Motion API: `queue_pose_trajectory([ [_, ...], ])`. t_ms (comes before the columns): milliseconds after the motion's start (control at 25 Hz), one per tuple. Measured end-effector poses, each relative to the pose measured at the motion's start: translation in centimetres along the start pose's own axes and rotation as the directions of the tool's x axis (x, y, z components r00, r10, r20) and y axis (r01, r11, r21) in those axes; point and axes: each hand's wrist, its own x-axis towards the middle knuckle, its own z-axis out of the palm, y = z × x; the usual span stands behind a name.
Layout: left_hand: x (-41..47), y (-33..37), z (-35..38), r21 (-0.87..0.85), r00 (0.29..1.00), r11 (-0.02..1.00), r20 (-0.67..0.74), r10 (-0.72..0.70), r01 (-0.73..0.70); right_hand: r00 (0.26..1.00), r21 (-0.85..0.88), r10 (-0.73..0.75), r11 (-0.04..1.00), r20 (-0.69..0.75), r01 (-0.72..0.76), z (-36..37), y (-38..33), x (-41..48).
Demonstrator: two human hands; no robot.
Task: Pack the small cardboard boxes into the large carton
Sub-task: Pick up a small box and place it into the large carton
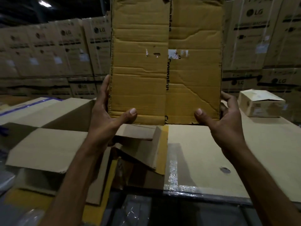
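Observation:
I hold a worn yellow-brown cardboard box [166,62] up in front of me, its two bottom flaps facing me with a seam down the middle. My left hand [107,118] grips its lower left edge, thumb on the near face. My right hand [223,121] grips the lower right edge the same way. Below it lies a large carton [48,147] with its flaps spread open and folded cardboard pieces [143,152] inside. A small pale cardboard box [260,103] sits at the right on a flat carton top.
A taped flat carton top [211,160] lies below my right arm. Stacked printed appliance cartons [57,46] form a wall behind and at the right [260,38]. Clear plastic wrap [130,212] shows near the bottom edge.

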Motion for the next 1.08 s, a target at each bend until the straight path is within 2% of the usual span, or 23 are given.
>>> queue_pose_trajectory([
  [320, 4.8, -5.0, -16.1, 0.074, 0.998, 0.996, 0.028, 0.053, -0.055, 1.0, 0.083, -0.008, 0.997, -0.005, 0.009, 17.1, -1.3, 0.7],
  [520, 8.6, -9.7, -24.7, 0.107, 0.999, 0.994, 0.033, -0.017, 0.014, 1.0, 0.059, 0.02, 0.998, 0.002, -0.02, 27.7, -0.8, 1.5],
  [840, 13.7, -17.7, -29.8, 0.132, 0.966, 0.957, -0.032, -0.256, 0.258, 0.998, -0.167, 0.039, 0.986, 0.045, -0.031, 35.8, 0.3, 5.6],
  [1000, 14.8, -20.3, -31.8, 0.143, 0.951, 0.941, -0.09, -0.296, 0.306, 0.998, -0.3, 0.034, 0.954, 0.046, -0.019, 38.6, 0.4, 7.2],
  [1080, 15.8, -21.2, -32.6, 0.155, 0.951, 0.938, -0.081, -0.3, 0.309, 0.995, -0.294, 0.09, 0.953, 0.045, -0.072, 40.2, 0.9, 7.7],
])
